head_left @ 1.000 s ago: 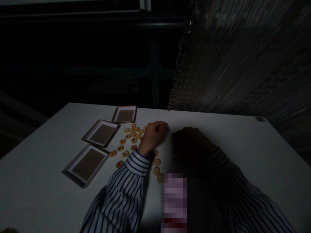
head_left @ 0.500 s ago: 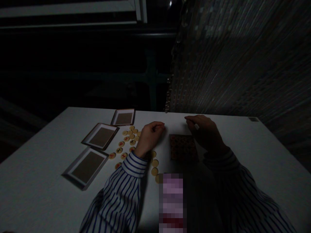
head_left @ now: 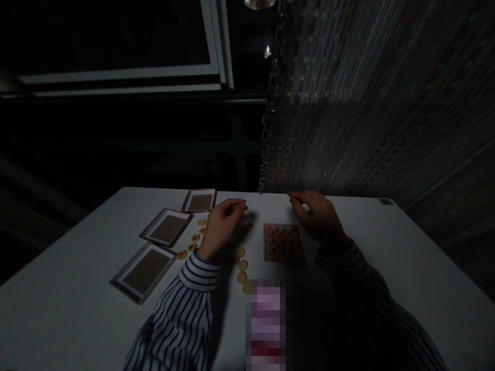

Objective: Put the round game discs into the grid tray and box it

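The box point(head_left: 284, 225) sits on the white table point(head_left: 359, 309), and small round pieces point(head_left: 284, 243) lie in it, packed close in rows. Some show red marks, and a few look black.

The left hand point(head_left: 221, 226) is to the left of the box and well apart from it. Its fingers curl in and the thumb comes up near them. I cannot tell if the grip is fully closed or has a piece in it.

The right hand point(head_left: 319, 215) is just beside the box on the right, with its fingertips past the box's far edge. Those fingers bend toward the thumb too, and I cannot tell if that grip is closed or holds anything.

More loose pieces point(head_left: 242, 266) lie left of the box. Some make a short line between it and the left arm, and others, with red or black marks, are farther left. The left hand and arm hide part of that spot.

Farthest left of the box are three trays point(head_left: 144, 272), each with a brown bottom and a white edge. Beyond the box, toward the right, hangs a bead curtain point(head_left: 328, 129). Both striped sleeves point(head_left: 174, 314) come in from the box's near side.
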`<state>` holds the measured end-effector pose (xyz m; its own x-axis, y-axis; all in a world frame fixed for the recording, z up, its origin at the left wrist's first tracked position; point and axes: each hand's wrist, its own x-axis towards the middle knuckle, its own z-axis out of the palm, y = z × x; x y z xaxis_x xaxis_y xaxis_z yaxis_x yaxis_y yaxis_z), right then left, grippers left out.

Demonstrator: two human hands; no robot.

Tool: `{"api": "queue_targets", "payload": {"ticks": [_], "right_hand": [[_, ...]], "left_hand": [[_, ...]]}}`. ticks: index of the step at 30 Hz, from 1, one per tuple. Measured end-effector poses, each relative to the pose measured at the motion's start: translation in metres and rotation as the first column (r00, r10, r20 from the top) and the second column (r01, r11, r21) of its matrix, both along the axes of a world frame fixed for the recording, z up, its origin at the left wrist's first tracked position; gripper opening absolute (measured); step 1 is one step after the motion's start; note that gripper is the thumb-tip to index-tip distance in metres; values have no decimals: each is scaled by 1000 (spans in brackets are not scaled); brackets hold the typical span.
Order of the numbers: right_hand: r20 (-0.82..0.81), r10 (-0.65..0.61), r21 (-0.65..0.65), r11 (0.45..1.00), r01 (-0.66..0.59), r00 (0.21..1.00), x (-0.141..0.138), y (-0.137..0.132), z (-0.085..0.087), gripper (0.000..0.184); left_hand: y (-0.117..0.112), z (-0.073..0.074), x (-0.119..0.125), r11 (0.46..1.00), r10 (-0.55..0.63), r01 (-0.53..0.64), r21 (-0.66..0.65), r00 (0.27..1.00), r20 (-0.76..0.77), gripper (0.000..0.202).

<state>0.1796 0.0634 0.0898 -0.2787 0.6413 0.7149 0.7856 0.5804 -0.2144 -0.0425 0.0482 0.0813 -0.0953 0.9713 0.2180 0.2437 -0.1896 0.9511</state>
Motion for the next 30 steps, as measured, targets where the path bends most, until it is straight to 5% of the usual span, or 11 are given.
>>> {"api": "queue_targets", "payload": {"ticks": [11, 20, 30], "right_hand": [[-78, 64, -87, 994, -71, 995, -11, -16, 9, 22], [-85, 92, -181, 978, -106, 992, -34, -21, 11, 24], [62, 170, -231, 961, -152, 983, -71, -18, -2, 25]], "left_hand": [[-26, -1, -48, 975, 217, -217, 44, 976, -13, 29], [-39, -32, -93, 928, 358, -350, 125, 933, -43, 27], [-47, -60, -110, 886, 463, -460, 52, 883, -78, 26]]}}
